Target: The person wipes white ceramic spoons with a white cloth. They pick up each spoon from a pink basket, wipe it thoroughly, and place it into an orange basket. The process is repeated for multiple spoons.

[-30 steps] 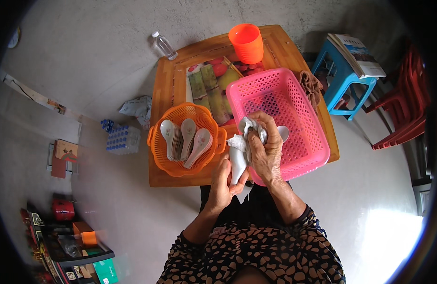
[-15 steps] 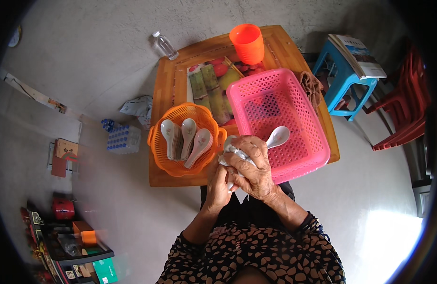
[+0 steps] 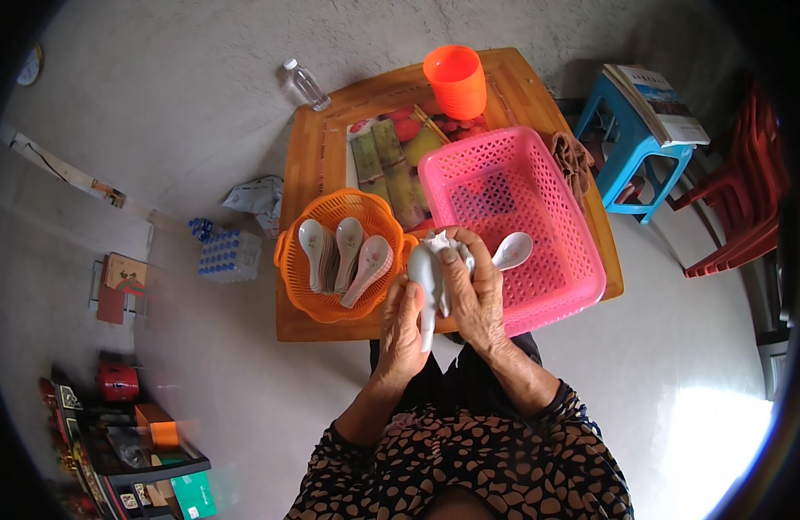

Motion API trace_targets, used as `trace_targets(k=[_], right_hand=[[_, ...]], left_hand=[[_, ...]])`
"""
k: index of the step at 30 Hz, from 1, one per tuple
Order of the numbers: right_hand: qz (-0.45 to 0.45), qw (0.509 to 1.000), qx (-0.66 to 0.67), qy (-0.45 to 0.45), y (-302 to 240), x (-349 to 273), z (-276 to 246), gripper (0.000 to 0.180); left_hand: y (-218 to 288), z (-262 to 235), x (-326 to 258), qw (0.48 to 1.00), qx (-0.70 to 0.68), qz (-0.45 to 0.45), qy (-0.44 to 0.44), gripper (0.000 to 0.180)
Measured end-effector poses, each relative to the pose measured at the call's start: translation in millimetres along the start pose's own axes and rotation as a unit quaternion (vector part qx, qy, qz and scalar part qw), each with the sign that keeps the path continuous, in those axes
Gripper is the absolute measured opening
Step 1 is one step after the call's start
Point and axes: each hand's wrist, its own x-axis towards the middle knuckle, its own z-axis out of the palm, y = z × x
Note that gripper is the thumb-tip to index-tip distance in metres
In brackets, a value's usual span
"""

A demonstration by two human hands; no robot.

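Observation:
My left hand [image 3: 403, 334] grips a white soup spoon [image 3: 426, 290], its handle pointing down toward me. A white cloth [image 3: 439, 247] is bunched in my right hand [image 3: 474, 295], pressed against the spoon's side. Both hands are in front of the table's near edge, between two baskets. To the left, an orange round basket [image 3: 296, 290] bears several stacked white spoons [image 3: 349, 238] in three rows. On the right, a pink rectangular basket [image 3: 582, 282] has one white spoon [image 3: 513, 250] inside, near my right hand.
A stack of orange cups [image 3: 459, 87] stands at the back of the wooden table [image 3: 304, 173]. A clear bottle [image 3: 307, 85] is by the far left corner. A brown cloth [image 3: 571, 165] hangs at the right edge, beside a blue stool [image 3: 630, 165] holding magazines. Red chairs [image 3: 742, 191] stand farther right.
My right hand has turned and opened away from the left, so the held spoon now shows along its length. The cloth has shifted to the spoon's right side.

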Motion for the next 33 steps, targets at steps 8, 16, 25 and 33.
trace_targets(k=[8,16,25,33], right_hand=[[-0.231,0.946,-0.229,0.01,11,-17,7,0.038],[-0.27,0.914,-0.282,-0.106,15,-48,-8,0.043],[-0.363,0.872,-0.319,-0.073,6,-14,-5,0.039],[-0.368,0.839,-0.377,-0.134,5,-21,-9,0.037]], left_hand=[[5,5,9,0.997,-0.078,0.023,0.004,0.04],[9,-8,14,0.992,-0.108,-0.027,0.061,0.038],[-9,-18,14,0.958,-0.284,-0.026,-0.035,0.036],[-4,-12,12,0.972,-0.227,-0.04,0.042,0.04]])
